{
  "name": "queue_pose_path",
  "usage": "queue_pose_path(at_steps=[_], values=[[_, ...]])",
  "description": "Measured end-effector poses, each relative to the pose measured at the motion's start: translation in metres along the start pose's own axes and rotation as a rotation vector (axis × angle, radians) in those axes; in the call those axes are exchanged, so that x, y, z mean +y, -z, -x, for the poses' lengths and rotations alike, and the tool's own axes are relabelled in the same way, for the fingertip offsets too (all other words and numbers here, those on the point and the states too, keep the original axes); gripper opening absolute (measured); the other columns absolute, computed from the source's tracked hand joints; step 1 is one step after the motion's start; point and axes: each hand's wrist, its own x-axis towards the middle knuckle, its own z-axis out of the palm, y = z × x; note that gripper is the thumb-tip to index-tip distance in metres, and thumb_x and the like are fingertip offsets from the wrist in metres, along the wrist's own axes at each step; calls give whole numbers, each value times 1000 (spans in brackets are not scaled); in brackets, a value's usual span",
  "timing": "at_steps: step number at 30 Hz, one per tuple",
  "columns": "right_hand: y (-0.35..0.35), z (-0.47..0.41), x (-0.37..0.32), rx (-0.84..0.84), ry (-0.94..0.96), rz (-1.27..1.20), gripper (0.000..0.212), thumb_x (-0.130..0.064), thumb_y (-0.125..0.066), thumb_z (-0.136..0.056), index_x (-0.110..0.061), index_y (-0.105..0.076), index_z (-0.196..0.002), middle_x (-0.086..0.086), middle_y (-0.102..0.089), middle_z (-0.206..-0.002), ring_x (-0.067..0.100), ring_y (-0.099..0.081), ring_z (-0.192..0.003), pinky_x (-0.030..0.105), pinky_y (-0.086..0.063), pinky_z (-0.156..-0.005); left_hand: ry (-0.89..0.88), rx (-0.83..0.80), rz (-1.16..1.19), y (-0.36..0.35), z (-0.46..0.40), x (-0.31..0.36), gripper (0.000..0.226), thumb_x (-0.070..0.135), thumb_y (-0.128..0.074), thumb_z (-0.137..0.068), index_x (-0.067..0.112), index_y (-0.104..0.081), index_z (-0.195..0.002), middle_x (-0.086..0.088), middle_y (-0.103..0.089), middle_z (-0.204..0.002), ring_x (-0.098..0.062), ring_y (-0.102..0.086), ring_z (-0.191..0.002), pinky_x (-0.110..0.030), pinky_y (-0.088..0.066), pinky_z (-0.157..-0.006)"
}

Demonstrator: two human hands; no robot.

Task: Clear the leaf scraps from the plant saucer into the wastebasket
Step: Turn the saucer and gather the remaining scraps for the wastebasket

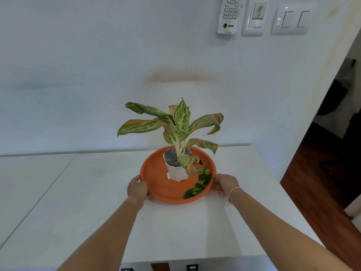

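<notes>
1. Two bare forearms reach from the bottom edge toward the saucer (156,186), over the white table (97,202) that carries it.
2. The left hand (137,189) is at the left rim of the saucer; its fingers are curled around the rim, so it grips the saucer from that side.
3. The right hand (224,184) is at the right rim of the saucer. Its fingers are bent and touch the rim, and they seem to hold it, but the fingertips are partly hidden behind the edge.
4. A thin white band (233,190) goes around the right wrist, just beside the saucer.
5. The saucer is round, orange and shallow, and it lies flat on the table, close to the wall (97,75) behind it.
6. A white pot (175,171) stands upright inside the saucer, toward its back half. A plant (179,122) with long leaves, green with spots and orange-brown edges, grows from this pot.
7. The leaf scraps (199,182) are small green pieces. They lie in the saucer along the inner right wall, from beside the pot to the front right rim.
8. On the wall above the saucer and to its right, a remote control (230,14) hangs in a holder, and next to it are switch plates (291,19).
9. To the right of the saucer, past the table edge, a dark wooden floor (322,182) is visible.
</notes>
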Motion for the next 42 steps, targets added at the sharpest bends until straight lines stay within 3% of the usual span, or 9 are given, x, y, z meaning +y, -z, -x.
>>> queue_pose_path(at_steps=[3, 8, 13, 18, 24, 28, 35, 39, 42], values=[[0, 0, 0, -19, -19, 16, 12, -3, -55, -87, -1, -61, -77, 15, -64, -68, 25, -64, -55, 27, -51, -36, -11, -76, 28, 4, -2, -1, 57, -2, -36, -89, 13, -36, -144, -14, -51, -138, -38, -57, -108, -44, -52, -85], [-3, -1, 2, 16, -21, 5, 8, -1, -56, -88, 4, -58, -82, 17, -62, -71, 28, -62, -60, 43, -58, -56, 4, -47, 91, 3, 7, -9, 56, 6, -42, -92, 16, -31, -146, -12, -43, -145, -35, -49, -124, -47, -47, -102], [-15, 2, 8, 80, -52, -47, 18, -1, -55, -87, -1, -55, -70, 15, -60, -67, 26, -60, -56, 32, -54, -37, 39, -59, 193, -5, 18, -13, 56, 6, -46, -89, 16, -33, -143, -15, -50, -136, -34, -57, -113, -46, -51, -97], [-33, 8, 20, 105, -82, -94, 12, -1, -54, -82, 0, -57, -70, 14, -60, -64, 25, -59, -56, 39, -57, -64, 85, -110, 329, -19, 30, -11, 64, 0, -50, -87, 18, -27, -144, -18, -55, -124, -29, -63, -91, -38, -55, -79], [-27, 15, 18, 2, -78, -102, 6, -6, -57, -82, -2, -59, -77, 18, -64, -71, 28, -64, -58, 34, -58, -44, 111, -75, 314, -13, 27, -9, 55, -6, -49, -88, 12, -34, -138, -21, -57, -112, -29, -63, -79, -37, -57, -68], [-16, 11, 13, -6, -55, -59, 9, -5, -56, -83, -3, -59, -74, 18, -64, -72, 30, -64, -60, 41, -58, -57, 78, -67, 258, -2, 16, -6, 56, -8, -41, -89, 9, -36, -142, -18, -59, -104, -25, -58, -66, -36, -53, -64], [-3, 5, 3, 29, -33, -5, 13, -2, -57, -86, -2, -58, -73, 16, -63, -68, 26, -63, -59, 34, -56, -40, 40, -119, 192, 5, 8, -5, 57, -6, -34, -90, 11, -37, -144, -11, -62, -92, -23, -52, -67, -37, -47, -61], [-6, 5, 5, 50, -35, -6, 11, -1, -57, -85, -1, -59, -73, 17, -64, -70, 30, -65, -63, 46, -57, -64, 39, -121, 256, 2, 14, -8, 58, -1, -39, -91, 11, -30, -147, -10, -62, -102, -29, -57, -91, -48, -49, -95], [-15, 8, 9, 71, -44, -35, 12, 0, -55, -83, -1, -58, -72, 17, -63, -70, 33, -64, -69, 51, -56, -81, 40, -160, 313, -4, 20, -9, 55, -3, -44, -89, 9, -38, -142, -14, -65, -105, -28, -60, -91, -46, -52, -90]])
